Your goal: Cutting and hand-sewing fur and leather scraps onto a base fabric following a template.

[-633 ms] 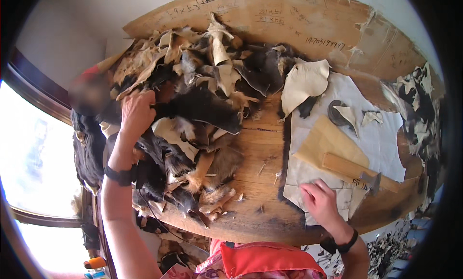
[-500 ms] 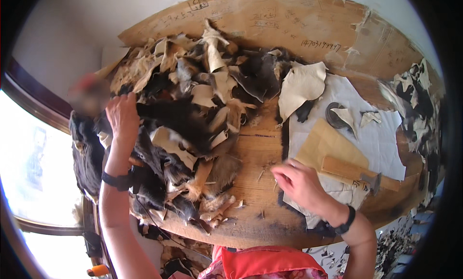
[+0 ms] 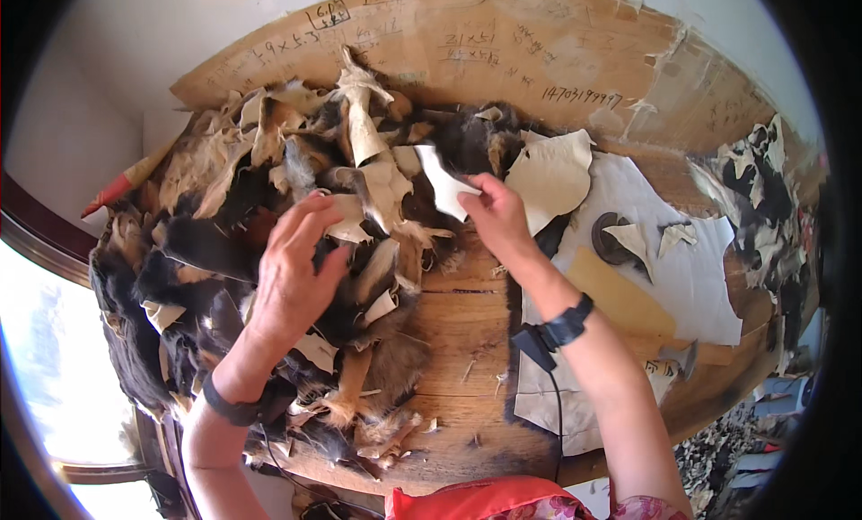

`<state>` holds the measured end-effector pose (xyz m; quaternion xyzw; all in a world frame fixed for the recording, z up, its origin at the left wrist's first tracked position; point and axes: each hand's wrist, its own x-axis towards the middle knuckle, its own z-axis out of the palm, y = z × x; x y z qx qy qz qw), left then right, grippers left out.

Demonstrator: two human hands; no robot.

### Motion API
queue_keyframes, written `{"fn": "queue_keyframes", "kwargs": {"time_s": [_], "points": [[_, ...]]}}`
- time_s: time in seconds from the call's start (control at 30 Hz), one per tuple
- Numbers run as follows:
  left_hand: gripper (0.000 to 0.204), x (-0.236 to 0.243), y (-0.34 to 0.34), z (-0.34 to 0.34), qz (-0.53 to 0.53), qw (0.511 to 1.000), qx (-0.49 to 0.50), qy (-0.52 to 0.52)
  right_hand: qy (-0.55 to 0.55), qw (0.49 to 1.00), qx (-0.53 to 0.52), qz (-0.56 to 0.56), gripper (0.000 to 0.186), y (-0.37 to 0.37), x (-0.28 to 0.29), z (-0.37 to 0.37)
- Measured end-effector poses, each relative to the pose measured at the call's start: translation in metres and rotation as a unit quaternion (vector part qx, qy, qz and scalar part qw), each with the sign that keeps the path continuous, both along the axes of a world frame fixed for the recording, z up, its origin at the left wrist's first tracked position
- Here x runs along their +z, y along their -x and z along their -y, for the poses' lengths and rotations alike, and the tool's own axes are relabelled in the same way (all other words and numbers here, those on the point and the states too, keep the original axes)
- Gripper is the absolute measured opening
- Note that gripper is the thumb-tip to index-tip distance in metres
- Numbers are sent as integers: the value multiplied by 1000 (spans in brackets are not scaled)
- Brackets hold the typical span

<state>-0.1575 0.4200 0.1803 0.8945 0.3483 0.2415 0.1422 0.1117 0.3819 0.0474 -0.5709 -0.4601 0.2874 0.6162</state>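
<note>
1. So the right hand (image 3: pixel 499 213) has a small white, dark-edged scrap of hide (image 3: pixel 442 186) pinched between thumb and fingers. Pretty narrow grip.
2. That scrap is held up over the right part of a big messy heap of black, brown and cream fur offcuts (image 3: pixel 215 246), left of a large cream leather piece (image 3: pixel 552 174).
3. Left hand (image 3: pixel 296 268) is over the heap, fingers loosely bent, thumb well apart from them. Its fingertips are right by a cream leather offcut (image 3: pixel 352 222); can't tell if they're touching it.
4. Heap's sitting on a worn brown wooden table (image 3: pixel 458 340), with bare boards showing in the middle.
5. Over on the right there's a broad white sheet (image 3: pixel 705 282), with a yellow-tan flat sheet (image 3: pixel 620 291) on it, partly behind the right forearm.
6. Also on the white sheet: a dark grey ring-shaped coil (image 3: pixel 603 242), with a cream triangular scrap (image 3: pixel 631 240) lying across it.
</note>
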Motion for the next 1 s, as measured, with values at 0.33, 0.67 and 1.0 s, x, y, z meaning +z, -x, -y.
{"fn": "queue_keyframes", "kwargs": {"time_s": [0.33,0.67,1.0], "points": [[39,-52,-58,83,68,940,-333,-23,-138,929,80,333,21,4,67,202],[31,-167,22,225,-98,929,-321,-155,144,955,-87,242,32,64,-14,409],[14,-143,8,255,-14,876,-286,388,247,957,90,123,18,88,-19,417]]}}
